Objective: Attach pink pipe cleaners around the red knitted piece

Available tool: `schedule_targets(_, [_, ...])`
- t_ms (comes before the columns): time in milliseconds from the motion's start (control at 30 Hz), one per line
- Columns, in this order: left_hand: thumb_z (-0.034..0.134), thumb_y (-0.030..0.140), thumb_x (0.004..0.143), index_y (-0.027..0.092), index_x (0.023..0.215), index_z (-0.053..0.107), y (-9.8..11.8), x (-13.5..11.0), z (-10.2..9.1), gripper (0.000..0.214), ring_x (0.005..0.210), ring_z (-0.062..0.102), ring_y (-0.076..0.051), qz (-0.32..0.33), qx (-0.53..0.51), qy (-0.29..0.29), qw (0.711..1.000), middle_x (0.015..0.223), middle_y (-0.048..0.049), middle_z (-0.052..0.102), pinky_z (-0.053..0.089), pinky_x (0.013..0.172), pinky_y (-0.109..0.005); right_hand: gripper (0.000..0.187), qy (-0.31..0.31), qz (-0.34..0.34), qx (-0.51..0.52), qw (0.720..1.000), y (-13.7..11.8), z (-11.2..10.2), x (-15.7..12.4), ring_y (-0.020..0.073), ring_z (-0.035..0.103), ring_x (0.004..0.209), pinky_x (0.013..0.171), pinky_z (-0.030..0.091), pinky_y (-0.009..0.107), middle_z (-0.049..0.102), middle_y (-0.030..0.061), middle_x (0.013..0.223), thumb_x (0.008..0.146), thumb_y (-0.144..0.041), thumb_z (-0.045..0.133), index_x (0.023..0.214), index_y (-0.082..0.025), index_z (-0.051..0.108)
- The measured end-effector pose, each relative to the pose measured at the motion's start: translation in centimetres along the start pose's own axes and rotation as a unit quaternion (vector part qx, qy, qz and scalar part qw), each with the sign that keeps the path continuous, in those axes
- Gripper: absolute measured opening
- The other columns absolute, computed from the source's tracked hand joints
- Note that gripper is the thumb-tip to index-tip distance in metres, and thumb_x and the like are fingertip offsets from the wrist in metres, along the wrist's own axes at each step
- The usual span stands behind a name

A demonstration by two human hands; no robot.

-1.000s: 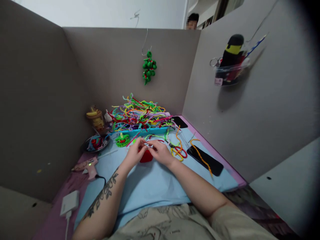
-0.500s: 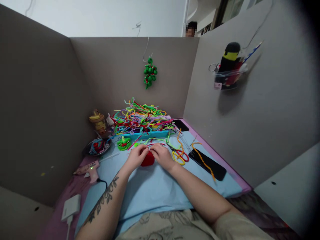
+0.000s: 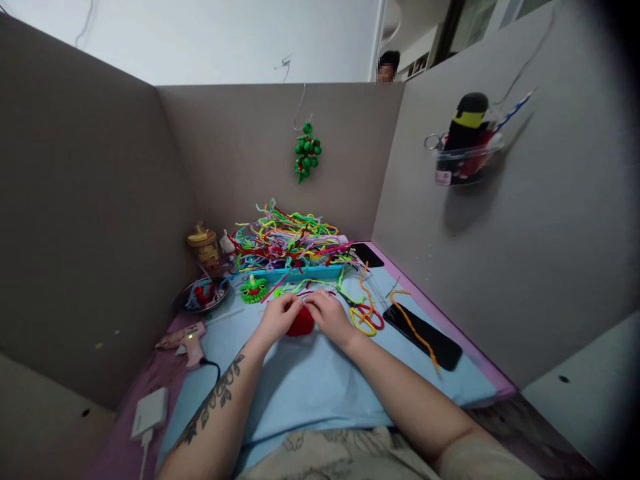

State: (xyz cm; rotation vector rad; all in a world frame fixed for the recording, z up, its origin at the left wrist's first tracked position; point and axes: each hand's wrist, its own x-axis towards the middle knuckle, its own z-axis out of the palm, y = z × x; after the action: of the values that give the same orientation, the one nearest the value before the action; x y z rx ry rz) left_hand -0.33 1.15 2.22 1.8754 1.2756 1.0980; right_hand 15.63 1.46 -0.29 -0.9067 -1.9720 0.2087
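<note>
My left hand (image 3: 278, 317) and my right hand (image 3: 327, 317) meet over a red fuzzy piece (image 3: 301, 325) on the light blue cloth (image 3: 310, 380). Both hands have their fingers pinched together at its top, where a thin pipe cleaner seems to run between them. The fingertips hide what exactly is gripped. A heap of many-coloured pipe cleaners (image 3: 287, 239) lies on a turquoise tray (image 3: 300, 273) just beyond my hands. A small green figure (image 3: 254, 290) sits to the left of the tray.
A pink glue gun (image 3: 184, 339) and white charger (image 3: 149, 413) lie at the left. Yellow and red loops (image 3: 367, 319), a black phone (image 3: 425, 328) and a second phone (image 3: 367, 255) lie to the right. Grey partition walls enclose the desk; a green ornament (image 3: 307, 151) hangs behind.
My hands have stayed pinched over the red piece, shifting only slightly. The camera has tilted, so everything sits a little lower and to the right in view.
</note>
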Motion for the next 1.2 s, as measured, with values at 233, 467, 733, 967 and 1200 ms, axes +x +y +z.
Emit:
schedule_targets(233, [0.048, 0.034, 0.081, 0.017, 0.065, 0.057, 0.0, -0.3, 0.5, 0.025, 0.061, 0.050, -0.015, 0.021, 0.026, 0.013, 0.999, 0.062, 0.0002, 0.057, 0.034, 0.055, -0.023, 0.013, -0.006, -0.002, -0.054, 0.999, -0.3, -0.2, 0.1, 0.0200, 0.052, 0.081, 0.073, 0.042, 0.031, 0.057, 0.0064, 0.082, 0.086, -0.015, 0.045, 0.083, -0.019, 0.057])
schedule_targets(467, [0.047, 0.026, 0.082, 0.019, 0.066, 0.057, 0.0, -0.4, 0.6, 0.020, 0.062, 0.051, -0.015, 0.079, 0.137, 0.016, 0.987, 0.065, -0.0012, 0.058, 0.033, 0.058, -0.025, 0.013, -0.041, -0.001, -0.094, 0.995, -0.7, -0.6, 0.3, 0.0198, 0.052, 0.080, 0.072, 0.041, 0.030, 0.056, 0.0065, 0.083, 0.083, -0.011, 0.045, 0.080, -0.019, 0.055])
schedule_targets(733, [0.044, 0.026, 0.085, 0.017, 0.071, 0.058, 0.8, -0.8, 0.5, 0.021, 0.068, 0.052, -0.015, 0.095, 0.152, 0.005, 0.984, 0.071, -0.0029, 0.060, 0.035, 0.062, -0.025, 0.013, -0.053, 0.007, -0.063, 0.997, -0.7, -0.9, 0.2, 0.0166, 0.052, 0.076, 0.070, 0.041, 0.027, 0.053, 0.0039, 0.079, 0.083, -0.010, 0.043, 0.077, -0.019, 0.051])
schedule_targets(967, [0.042, 0.034, 0.085, 0.017, 0.062, 0.051, -0.1, -0.3, 0.5, 0.030, 0.059, 0.046, -0.013, 0.032, 0.078, -0.033, 0.996, 0.059, 0.0010, 0.052, 0.031, 0.054, -0.024, 0.012, -0.044, -0.002, -0.027, 0.999, -0.2, -1.0, 0.0, 0.0164, 0.052, 0.076, 0.070, 0.042, 0.027, 0.054, 0.0038, 0.080, 0.085, -0.012, 0.044, 0.080, -0.020, 0.052])
schedule_targets(1200, [0.046, 0.035, 0.080, 0.017, 0.059, 0.046, 0.6, -0.3, 0.6, 0.027, 0.053, 0.038, -0.010, -0.039, -0.070, -0.061, 0.995, 0.056, 0.0038, 0.043, 0.030, 0.050, -0.022, 0.011, -0.047, -0.012, 0.012, 0.999, -0.5, -1.2, 0.1, 0.0166, 0.052, 0.077, 0.072, 0.041, 0.028, 0.055, 0.0040, 0.081, 0.086, -0.014, 0.045, 0.083, -0.020, 0.054])
